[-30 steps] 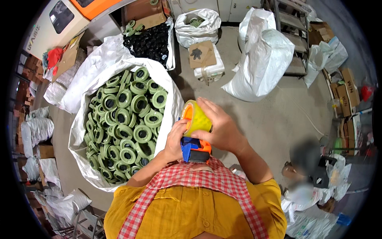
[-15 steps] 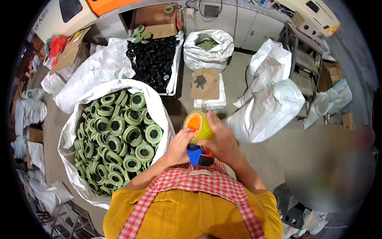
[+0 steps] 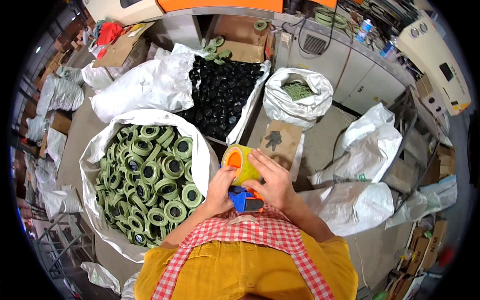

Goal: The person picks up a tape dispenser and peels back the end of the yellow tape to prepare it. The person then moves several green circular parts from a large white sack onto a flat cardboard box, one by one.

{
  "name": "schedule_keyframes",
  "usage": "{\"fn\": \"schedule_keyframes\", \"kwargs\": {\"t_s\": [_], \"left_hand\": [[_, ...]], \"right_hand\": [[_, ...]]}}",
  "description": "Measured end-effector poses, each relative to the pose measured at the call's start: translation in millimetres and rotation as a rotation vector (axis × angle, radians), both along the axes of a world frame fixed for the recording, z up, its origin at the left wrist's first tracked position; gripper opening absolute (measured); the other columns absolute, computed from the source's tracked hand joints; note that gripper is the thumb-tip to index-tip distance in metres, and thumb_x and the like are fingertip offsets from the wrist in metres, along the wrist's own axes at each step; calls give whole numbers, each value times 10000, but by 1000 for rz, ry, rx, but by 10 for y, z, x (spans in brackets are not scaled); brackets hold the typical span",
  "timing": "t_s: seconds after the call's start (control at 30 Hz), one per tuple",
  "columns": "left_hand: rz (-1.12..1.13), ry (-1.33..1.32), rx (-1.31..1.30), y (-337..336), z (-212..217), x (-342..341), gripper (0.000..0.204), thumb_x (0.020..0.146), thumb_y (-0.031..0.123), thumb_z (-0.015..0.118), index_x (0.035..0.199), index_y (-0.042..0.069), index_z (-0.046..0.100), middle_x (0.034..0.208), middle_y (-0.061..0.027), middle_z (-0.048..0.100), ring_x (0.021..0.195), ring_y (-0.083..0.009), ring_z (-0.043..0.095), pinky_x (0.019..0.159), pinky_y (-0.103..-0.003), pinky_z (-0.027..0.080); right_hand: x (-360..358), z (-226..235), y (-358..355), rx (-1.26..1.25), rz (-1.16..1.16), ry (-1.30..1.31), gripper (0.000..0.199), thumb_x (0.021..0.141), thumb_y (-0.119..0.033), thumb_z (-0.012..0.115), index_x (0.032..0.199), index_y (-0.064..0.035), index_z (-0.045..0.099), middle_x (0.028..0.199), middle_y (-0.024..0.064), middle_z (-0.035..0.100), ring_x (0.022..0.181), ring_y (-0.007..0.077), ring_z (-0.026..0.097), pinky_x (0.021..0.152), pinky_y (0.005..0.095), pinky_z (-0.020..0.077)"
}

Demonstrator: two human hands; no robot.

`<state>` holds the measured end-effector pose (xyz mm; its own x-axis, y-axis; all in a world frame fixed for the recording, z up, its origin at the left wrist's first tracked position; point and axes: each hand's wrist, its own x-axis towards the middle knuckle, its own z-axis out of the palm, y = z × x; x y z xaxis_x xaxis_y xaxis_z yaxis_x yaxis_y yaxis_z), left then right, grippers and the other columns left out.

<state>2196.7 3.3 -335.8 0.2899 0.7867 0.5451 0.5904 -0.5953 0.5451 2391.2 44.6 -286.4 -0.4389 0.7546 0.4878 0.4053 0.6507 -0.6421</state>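
Yellow tape roll (image 3: 244,173) — orange core (image 3: 233,158)

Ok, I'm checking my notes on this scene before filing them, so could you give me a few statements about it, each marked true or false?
1. The left hand and the right hand are both on the tape dispenser. True.
2. The tape roll is black. False: it is yellow, with an orange core.
3. The green rings lie in a big white sack at the person's left. True.
4. The apron straps are plain blue. False: they are red-and-white checked.
5. Black pieces are heaped beyond that sack. True.
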Motion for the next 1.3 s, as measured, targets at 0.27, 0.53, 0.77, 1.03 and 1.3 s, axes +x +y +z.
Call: {"fn": "schedule_keyframes", "kwargs": {"t_s": [0.27,0.53,0.77,1.03,1.3], "left_hand": [[133,-26,-52,488,4,69,654,603,116,809,1163,-39,511,1076,-213,579,1055,-415,557,882,-455,470],[84,-102,-67,1340,-51,-91,573,629,117,804,1114,-30,537,1077,-205,577,1067,-409,548,896,-450,459],[131,-217,116,2127,-5,-650,532,651,89,802,1107,-11,547,1073,-184,582,1057,-365,556,876,-411,457],[115,-1318,-826,2443,-356,-1064,415,967,293,417,1290,36,467,1234,-120,555,1084,-226,580,937,-352,478],[-113,-1721,-898,2756,9,-1195,274,1007,107,417,1263,12,440,1197,-125,582,1049,-211,613,920,-343,510]], "right_hand": [[-29,-105,696,4,67,45,539,692,-192,802,1149,29,619,1216,202,605,1181,328,567,950,386,489],[-192,-100,1443,45,8,95,312,666,-150,815,869,20,651,1139,215,634,1139,353,594,908,378,512],[-815,201,2238,136,94,73,201,682,-97,796,742,-3,628,1089,172,659,1117,335,610,893,372,521],[-1407,272,2815,50,259,331,250,691,63,748,893,6,612,1023,135,660,1068,307,637,859,370,544],[-1429,-679,3606,-583,-67,526,74,885,-20,632,952,0,610,902,34,665,770,63,587,694,206,463]]}}
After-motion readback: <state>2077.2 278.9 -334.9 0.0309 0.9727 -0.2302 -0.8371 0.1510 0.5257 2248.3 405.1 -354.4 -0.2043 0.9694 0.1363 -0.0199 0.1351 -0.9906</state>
